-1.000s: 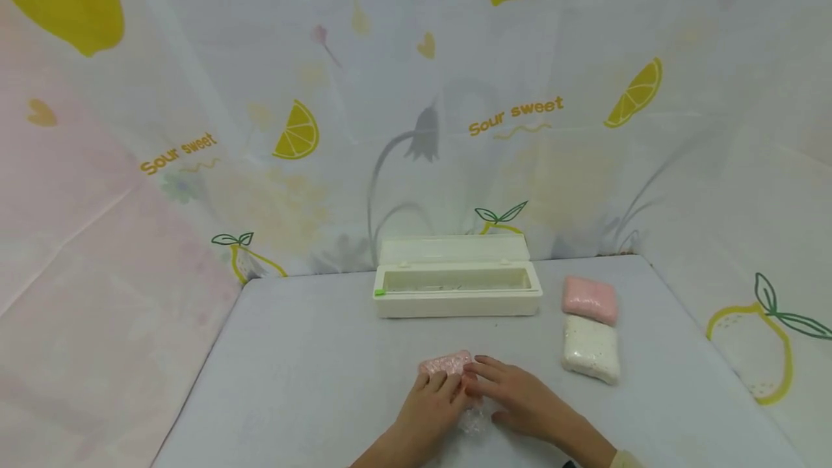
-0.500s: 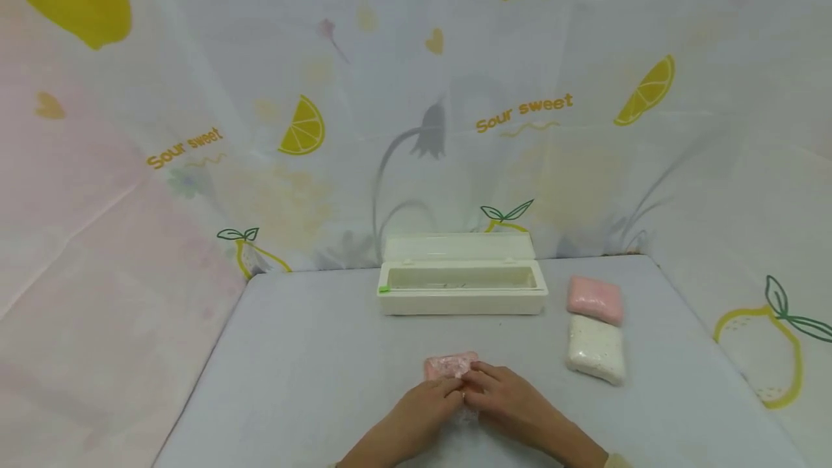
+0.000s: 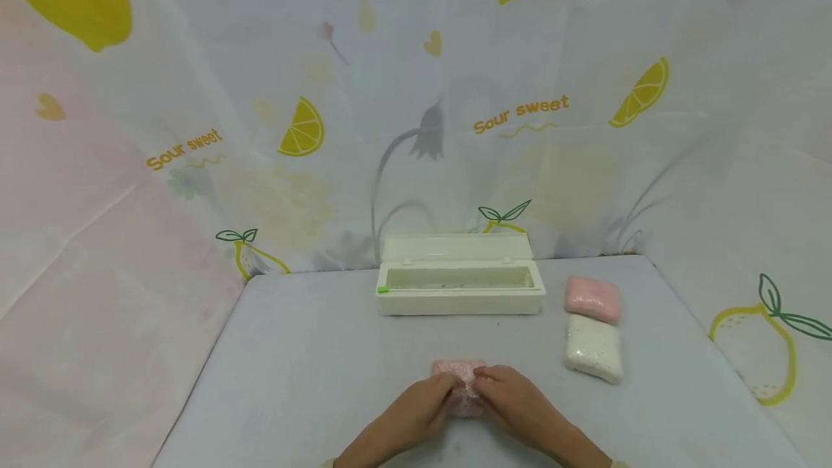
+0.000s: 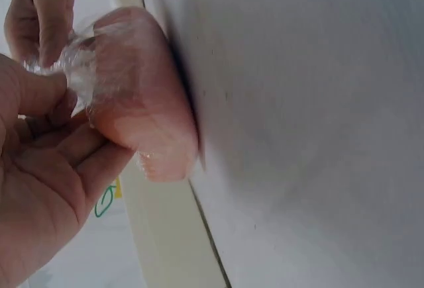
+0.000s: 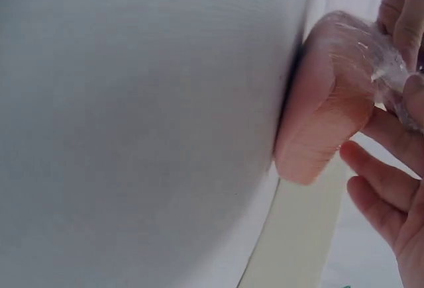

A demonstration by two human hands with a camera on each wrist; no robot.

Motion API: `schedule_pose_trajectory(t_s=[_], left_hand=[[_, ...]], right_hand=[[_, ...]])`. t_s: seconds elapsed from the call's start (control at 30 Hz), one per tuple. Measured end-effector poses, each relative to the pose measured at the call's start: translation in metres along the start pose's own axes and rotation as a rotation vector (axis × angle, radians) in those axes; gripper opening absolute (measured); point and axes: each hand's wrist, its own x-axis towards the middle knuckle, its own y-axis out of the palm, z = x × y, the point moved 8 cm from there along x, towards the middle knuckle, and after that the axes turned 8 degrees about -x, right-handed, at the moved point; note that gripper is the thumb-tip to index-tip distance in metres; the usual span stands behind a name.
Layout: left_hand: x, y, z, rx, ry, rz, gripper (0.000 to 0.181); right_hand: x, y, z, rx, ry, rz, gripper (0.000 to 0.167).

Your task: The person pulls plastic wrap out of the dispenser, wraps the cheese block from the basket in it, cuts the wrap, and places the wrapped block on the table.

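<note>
A soft-edged pink block [image 3: 460, 367] wrapped in clear plastic film [image 4: 81, 73] rests on the table in front of me. My left hand [image 3: 421, 407] pinches the gathered film above the block between thumb and forefinger. Its other fingers reach toward the block's side in the left wrist view. From the other side, my right hand [image 3: 520, 401] pinches the bunched film close to the left fingertips. Two fingers of the right hand stick out beside the block [image 5: 315, 119] in the right wrist view. The hands cover part of the block's top in the head view.
Behind the block stands a long white box [image 3: 460, 304] with its lid [image 3: 458, 247] raised and a green tab at its left front. To the right lie a wrapped pink block [image 3: 593, 298] and a wrapped white block [image 3: 593, 347], touching. A lemon-print cloth [image 3: 364, 186] hangs behind the table.
The pink block has shifted slightly right and toward me and been straightened. Both hands have gone from lying over the film to pinching it together above the block.
</note>
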Motion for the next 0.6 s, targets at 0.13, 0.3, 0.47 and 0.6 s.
schedule_pose_trajectory(t_s=[0.13, 0.3, 0.47, 0.6], left_hand=[[0.007, -0.001, 0.007, -0.072, -0.107, -0.047, 0.007], [0.013, 0.001, 0.009, -0.021, -0.102, -0.093, 0.018], [0.015, 0.002, 0.001, 0.031, 0.031, -0.106, 0.019], [0.014, -0.001, -0.007, 0.193, 0.107, -0.098, 0.021]], right_hand=[[0.004, 0.002, -0.009, 0.008, 0.143, 0.010, 0.018], [0.008, 0.008, -0.018, 0.027, 0.302, 0.038, 0.021], [0.012, 0.011, -0.018, -0.005, 0.254, 0.024, 0.024], [0.014, 0.010, -0.011, -0.055, 0.084, -0.005, 0.023]])
